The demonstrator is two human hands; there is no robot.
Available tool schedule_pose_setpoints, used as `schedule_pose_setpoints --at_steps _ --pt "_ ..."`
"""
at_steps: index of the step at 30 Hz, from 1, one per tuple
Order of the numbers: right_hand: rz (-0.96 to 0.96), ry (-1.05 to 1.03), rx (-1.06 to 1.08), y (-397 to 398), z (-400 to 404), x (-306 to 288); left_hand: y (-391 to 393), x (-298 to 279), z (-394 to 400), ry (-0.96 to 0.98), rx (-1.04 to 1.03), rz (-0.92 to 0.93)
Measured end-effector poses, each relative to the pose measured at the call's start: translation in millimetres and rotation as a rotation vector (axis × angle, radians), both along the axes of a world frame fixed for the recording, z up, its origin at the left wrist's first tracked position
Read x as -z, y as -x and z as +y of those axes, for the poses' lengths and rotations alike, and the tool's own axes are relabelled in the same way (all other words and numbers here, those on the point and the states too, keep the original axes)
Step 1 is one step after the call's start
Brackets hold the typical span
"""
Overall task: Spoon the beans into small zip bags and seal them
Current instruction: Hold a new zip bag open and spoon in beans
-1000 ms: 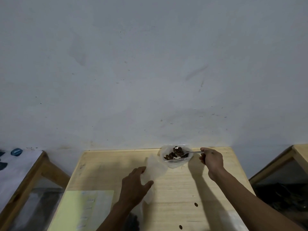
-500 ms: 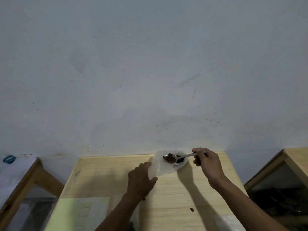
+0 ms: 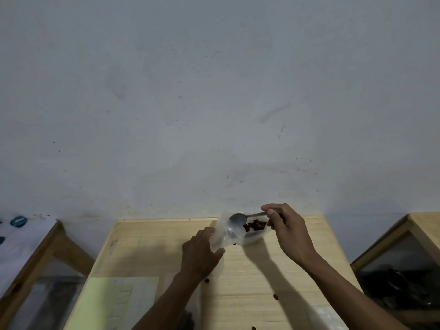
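Note:
My left hand (image 3: pixel 202 252) holds a small clear zip bag (image 3: pixel 222 235) by its lower end, lifted off the wooden table (image 3: pixel 262 270). My right hand (image 3: pixel 289 232) pinches the handle of a metal spoon (image 3: pixel 238 219). The spoon's bowl sits at the bag's upper opening and looks grey, with no beans plainly on it. Just behind the bag, a clear container holds dark brown beans (image 3: pixel 255 226) near the table's far edge. I cannot tell whether beans lie inside the bag.
Loose beans (image 3: pixel 207 280) lie scattered on the table. A pale yellow-green sheet (image 3: pixel 114 303) covers the near left. Something dark (image 3: pixel 190 321) sits at the bottom edge. Wooden side tables stand left (image 3: pixel 35 258) and right (image 3: pixel 404 234). A grey wall rises behind.
My right hand lifted the spoon out of the bean container and moved it left to the bag. My left hand raised the bag toward the spoon.

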State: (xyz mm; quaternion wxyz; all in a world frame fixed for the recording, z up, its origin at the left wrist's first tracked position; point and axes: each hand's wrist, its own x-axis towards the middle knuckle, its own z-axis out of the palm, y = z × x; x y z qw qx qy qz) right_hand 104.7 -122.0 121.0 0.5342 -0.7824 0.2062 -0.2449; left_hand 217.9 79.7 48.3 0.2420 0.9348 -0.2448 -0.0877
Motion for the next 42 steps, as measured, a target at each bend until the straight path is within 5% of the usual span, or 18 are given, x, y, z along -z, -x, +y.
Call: schedule_pose_setpoints --at_steps 8,20,30,42 --pt "0.008 0.003 0.138 -12 -23 11 -3 4 18 0.024 -0.063 0.007" --pt "0.399 0.093 0.242 -46 -36 68 -9 3 46 0.068 -0.142 0.017" --pt "0.481 -0.746 0.363 -54 -32 93 -7 6 53 0.069 -0.163 0.032" --pt "0.274 -0.868 0.368 -20 -47 70 -4 7 36 0.06 -0.119 0.026"
